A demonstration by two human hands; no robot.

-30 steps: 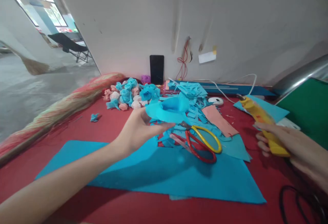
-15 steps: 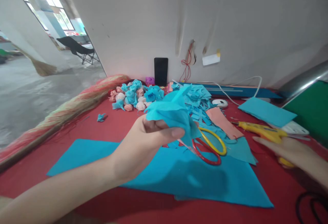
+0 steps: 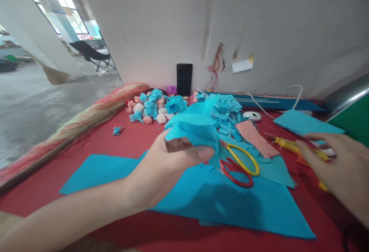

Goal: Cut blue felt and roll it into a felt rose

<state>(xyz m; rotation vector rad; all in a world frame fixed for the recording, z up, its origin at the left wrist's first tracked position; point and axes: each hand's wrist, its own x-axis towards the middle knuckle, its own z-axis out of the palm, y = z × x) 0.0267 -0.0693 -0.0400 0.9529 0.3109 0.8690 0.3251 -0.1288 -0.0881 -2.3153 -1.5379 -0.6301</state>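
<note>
My left hand (image 3: pixel 170 167) is closed on a piece of blue crepe paper (image 3: pixel 193 123), gathered into a cupped, ruffled shape above the table. Over at the right, my right hand (image 3: pixel 337 163) hovers around a yellow glue gun (image 3: pixel 285 143), thumb and fingers apart; the gun's body shows through the gap between them. Part of the gun is hidden behind this hand. Just right of the held paper lie scissors (image 3: pixel 243 159) with one yellow and one red handle loop, their blades mostly covered. Beneath my left hand spreads a large blue crepe sheet (image 3: pixel 230 206).
A heap of blue, pink and white paper flowers (image 3: pixel 152 107) sits at the back left. Cut blue paper pieces (image 3: pixel 227 107), a pink strip (image 3: pixel 256 138) and a folded blue sheet (image 3: pixel 305 122) lie farther right. A black phone (image 3: pixel 184 79) leans against the white board.
My right hand has shifted up and to the right around the glue gun, its fingers now raised and spread. My left hand keeps the crepe paper, turned slightly. The view has swung a little left.
</note>
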